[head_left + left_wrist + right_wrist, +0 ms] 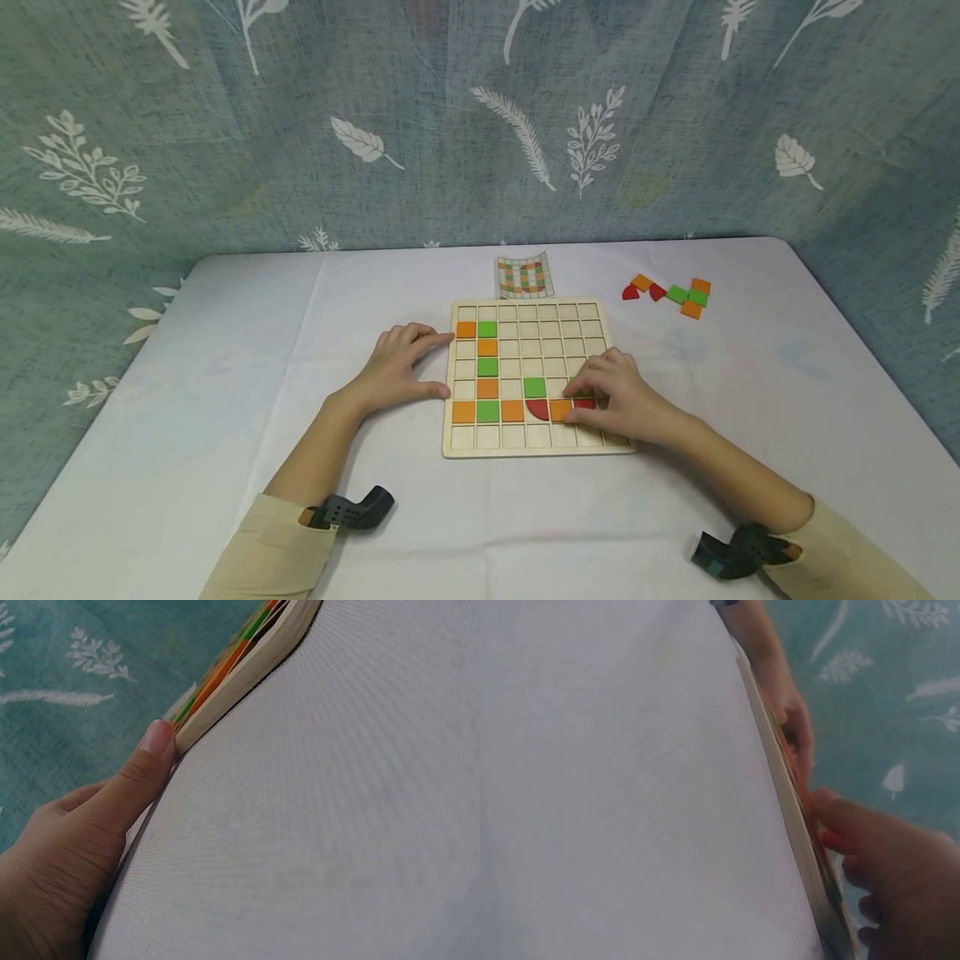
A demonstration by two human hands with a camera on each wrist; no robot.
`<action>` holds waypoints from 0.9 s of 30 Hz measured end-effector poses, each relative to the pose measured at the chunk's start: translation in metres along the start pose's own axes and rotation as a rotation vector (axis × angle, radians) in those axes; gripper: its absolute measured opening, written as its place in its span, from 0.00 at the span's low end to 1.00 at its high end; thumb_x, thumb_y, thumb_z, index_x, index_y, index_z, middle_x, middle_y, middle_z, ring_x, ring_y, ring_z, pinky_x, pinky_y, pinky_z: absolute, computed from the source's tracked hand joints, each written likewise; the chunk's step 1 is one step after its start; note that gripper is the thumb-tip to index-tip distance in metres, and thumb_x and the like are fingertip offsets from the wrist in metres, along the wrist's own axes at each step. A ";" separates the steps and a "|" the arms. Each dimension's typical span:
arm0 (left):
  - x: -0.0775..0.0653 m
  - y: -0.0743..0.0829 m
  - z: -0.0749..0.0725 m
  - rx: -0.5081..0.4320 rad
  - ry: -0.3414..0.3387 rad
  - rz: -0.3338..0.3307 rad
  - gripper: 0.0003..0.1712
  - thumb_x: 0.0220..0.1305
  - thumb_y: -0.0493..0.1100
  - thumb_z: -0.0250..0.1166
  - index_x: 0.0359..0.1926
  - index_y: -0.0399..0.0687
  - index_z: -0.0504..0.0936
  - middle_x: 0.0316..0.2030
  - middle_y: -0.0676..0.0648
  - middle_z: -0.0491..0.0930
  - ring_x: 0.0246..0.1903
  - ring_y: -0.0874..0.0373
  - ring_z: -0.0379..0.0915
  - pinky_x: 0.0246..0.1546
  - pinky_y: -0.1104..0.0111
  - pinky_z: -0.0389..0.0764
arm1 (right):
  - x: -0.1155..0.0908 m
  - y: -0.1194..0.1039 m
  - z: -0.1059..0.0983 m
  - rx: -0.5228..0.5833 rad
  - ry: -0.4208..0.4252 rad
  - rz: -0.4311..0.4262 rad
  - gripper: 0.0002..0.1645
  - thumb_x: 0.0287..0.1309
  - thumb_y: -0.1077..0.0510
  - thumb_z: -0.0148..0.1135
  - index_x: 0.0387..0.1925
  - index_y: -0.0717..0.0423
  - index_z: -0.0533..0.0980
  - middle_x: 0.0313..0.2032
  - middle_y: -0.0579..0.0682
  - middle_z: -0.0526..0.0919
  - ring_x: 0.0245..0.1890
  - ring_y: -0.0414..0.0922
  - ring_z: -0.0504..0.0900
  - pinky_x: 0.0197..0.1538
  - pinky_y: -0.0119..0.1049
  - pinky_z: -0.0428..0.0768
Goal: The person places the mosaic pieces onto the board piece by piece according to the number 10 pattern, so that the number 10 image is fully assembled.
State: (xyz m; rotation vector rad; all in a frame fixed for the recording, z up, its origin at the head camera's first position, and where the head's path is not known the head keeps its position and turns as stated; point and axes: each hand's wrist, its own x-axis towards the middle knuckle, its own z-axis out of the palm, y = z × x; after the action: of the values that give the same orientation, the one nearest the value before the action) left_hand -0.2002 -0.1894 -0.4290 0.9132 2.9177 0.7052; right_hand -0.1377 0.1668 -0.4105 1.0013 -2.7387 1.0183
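Observation:
A wooden grid board [525, 446] lies on the white table and holds orange, green and red tiles. The tiles form a column on the left and a row near the front. My right hand [579, 402] lies over the board's right part, its thumb and fingers pinching a red piece [590, 404] in that front row, next to an orange tile [559, 409]. Its fingers partly hide a green tile just behind. My left hand [433, 364] rests on the table, its thumb [154, 750] and fingertips touching the board's left edge [240, 682], holding nothing.
Several loose orange, green and red pieces [678, 294] lie at the back right of the table. A pattern card [524, 277] lies just behind the board. A leaf-print curtain [480, 125] closes off the back and sides.

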 end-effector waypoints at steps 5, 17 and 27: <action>0.000 0.000 0.000 0.003 0.006 0.004 0.53 0.42 0.75 0.64 0.67 0.57 0.68 0.56 0.46 0.66 0.55 0.50 0.59 0.55 0.54 0.56 | 0.000 -0.001 0.002 -0.030 0.002 0.004 0.13 0.43 0.50 0.75 0.33 0.46 0.83 0.32 0.36 0.78 0.38 0.38 0.62 0.46 0.41 0.58; 0.000 0.002 -0.001 -0.003 -0.010 -0.012 0.52 0.42 0.71 0.68 0.67 0.57 0.67 0.56 0.46 0.66 0.55 0.49 0.58 0.56 0.54 0.55 | 0.003 0.024 -0.011 -0.017 0.196 -0.034 0.17 0.37 0.56 0.78 0.34 0.54 0.82 0.30 0.44 0.78 0.37 0.40 0.62 0.43 0.42 0.56; 0.000 0.002 0.000 -0.001 -0.003 -0.016 0.52 0.41 0.73 0.67 0.67 0.57 0.68 0.56 0.46 0.66 0.55 0.50 0.58 0.55 0.55 0.56 | -0.001 0.056 -0.035 -0.076 0.355 0.056 0.18 0.36 0.65 0.77 0.34 0.61 0.81 0.27 0.51 0.76 0.37 0.44 0.62 0.46 0.48 0.56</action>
State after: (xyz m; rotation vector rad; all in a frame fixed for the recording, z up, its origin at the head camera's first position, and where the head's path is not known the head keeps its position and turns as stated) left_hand -0.1990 -0.1884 -0.4280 0.8894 2.9184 0.7047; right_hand -0.1761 0.2206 -0.4150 0.6616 -2.5023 0.9823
